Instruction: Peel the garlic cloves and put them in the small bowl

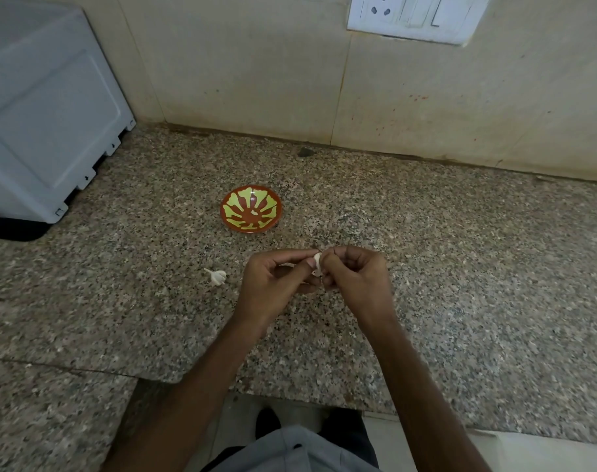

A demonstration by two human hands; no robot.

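I see left hand (273, 281) and right hand (355, 277) both pinching one garlic clove (317, 259); bowl (229, 203) at 11 o'clock.

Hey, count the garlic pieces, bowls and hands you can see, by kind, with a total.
Garlic pieces: 2 (held clove, loose piece on the counter)
Bowls: 1 (small bowl)
Hands: 2 (left hand, right hand)
Total: 5
Pale speck in the bowl: unclear, not counted.
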